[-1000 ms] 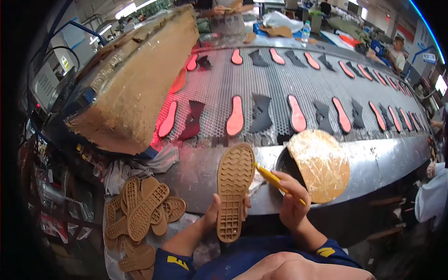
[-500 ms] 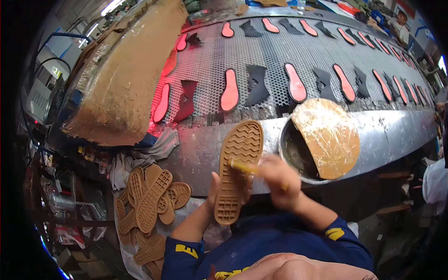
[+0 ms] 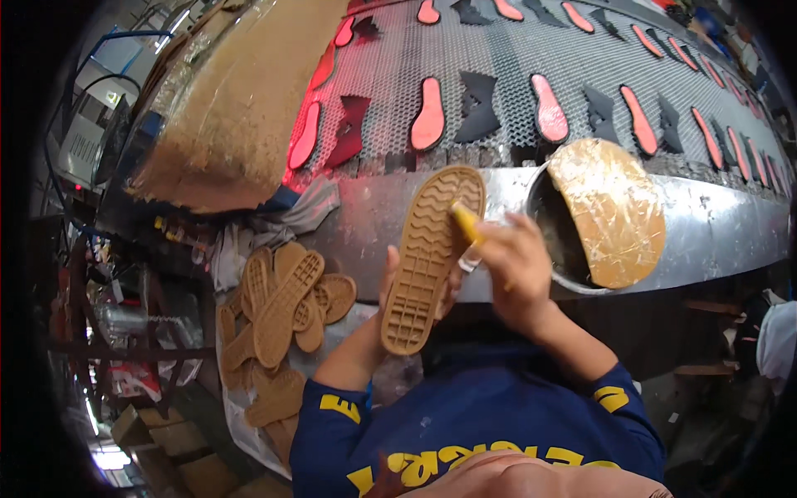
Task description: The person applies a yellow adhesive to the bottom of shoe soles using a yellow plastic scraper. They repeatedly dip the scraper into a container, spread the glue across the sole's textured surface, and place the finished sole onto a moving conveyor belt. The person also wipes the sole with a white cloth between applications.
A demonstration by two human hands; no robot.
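Observation:
My left hand (image 3: 388, 282) holds a tan shoe sole (image 3: 415, 270) from beneath, thumb along its left edge and fingertips around its right edge. The sole stands tilted in front of me, its wavy, gridded tread side facing me. In my right hand (image 3: 523, 272) is a yellow brush (image 3: 466, 222), its tip at the sole's upper right edge; the bristles cannot be made out. Part of a white thing (image 3: 470, 266) shows beside my left fingertips. Right of my right hand stands a round metal pot (image 3: 558, 228), partly covered by a tan, plastic-wrapped board (image 3: 610, 212).
More tan soles (image 3: 286, 311) lie heaped at the left on a pale sheet. Beyond the metal ledge (image 3: 722, 220), a mesh conveyor (image 3: 515, 66) carries red-faced insoles (image 3: 430, 116) and dark shoe uppers (image 3: 476, 108). A large cardboard-covered hood (image 3: 237, 108), glowing red beneath, stands at the left.
My right hand and the brush have moved up and right from the sole's middle to its upper right edge. The view has tilted down, so the conveyor sits higher.

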